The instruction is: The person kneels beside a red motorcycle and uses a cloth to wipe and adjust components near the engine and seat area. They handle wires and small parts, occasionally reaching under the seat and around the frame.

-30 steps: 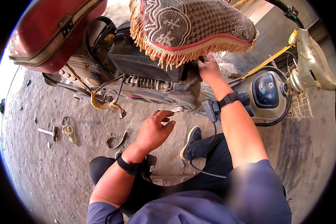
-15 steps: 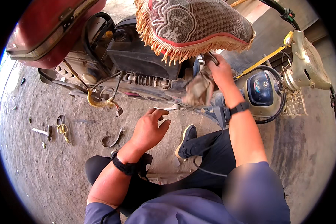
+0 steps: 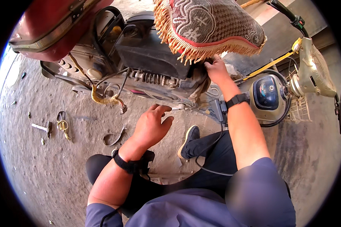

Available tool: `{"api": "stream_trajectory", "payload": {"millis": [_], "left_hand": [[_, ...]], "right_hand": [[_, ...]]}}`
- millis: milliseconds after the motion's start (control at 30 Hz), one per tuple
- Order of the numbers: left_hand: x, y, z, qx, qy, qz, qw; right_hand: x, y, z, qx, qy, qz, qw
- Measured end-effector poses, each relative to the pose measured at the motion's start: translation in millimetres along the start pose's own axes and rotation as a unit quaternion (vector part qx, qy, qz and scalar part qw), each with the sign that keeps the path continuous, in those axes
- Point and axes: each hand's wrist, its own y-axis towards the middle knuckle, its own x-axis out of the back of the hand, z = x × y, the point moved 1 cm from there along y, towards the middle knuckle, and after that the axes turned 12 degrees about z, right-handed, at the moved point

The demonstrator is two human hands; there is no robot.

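Note:
My right hand (image 3: 216, 70) reaches in under the fringed seat cover (image 3: 216, 26) of a scooter, its fingertips partly hidden in shadow. From its closed fingers a brownish rag (image 3: 203, 84) hangs against the scooter's frame, dim and hard to outline. To the left of that hand is a black box (image 3: 151, 51) mounted in the scooter's body, with a coil spring (image 3: 151, 78) below it. My left hand (image 3: 152, 125) hovers over the ground just this side of the frame, thumb and fingers apart, holding nothing.
A red top box (image 3: 53, 32) is at upper left, with a yellow-taped cable (image 3: 98, 99) hanging nearby. On the ground lie a hammer (image 3: 42, 128), a tied strap (image 3: 63, 126) and a loop of strap (image 3: 113, 138). The handlebar assembly (image 3: 310, 68) stands at right, above a wire basket (image 3: 299, 109).
My right hand has shifted slightly left and down with the rag, which swung into shadow by the frame. The scooter sits a little further right in view. My left hand stays nearly still.

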Motion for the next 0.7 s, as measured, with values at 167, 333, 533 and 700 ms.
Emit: {"api": "stream_trajectory", "payload": {"millis": [167,333,533,700], "left_hand": [[2.0,-5.9,-3.6,-0.011,0.019,-0.005,1.0],[0.7,-7.8,-3.8,-0.017,0.031,0.005,0.999],[2.1,-12.1,1.4,-0.013,0.063,0.017,0.998],[-0.3,-12.9,4.1,-0.029,0.086,0.008,0.996]], "right_hand": [[-22.4,-44.5,20.7,-0.067,-0.203,-0.169,0.962],[-36.5,-72.0,44.3,-0.059,-0.239,-0.111,0.963],[-15.3,-65.9,69.4,-0.053,-0.224,-0.018,0.973],[-28.9,-62.9,63.3,-0.116,-0.311,-0.091,0.939]]}}
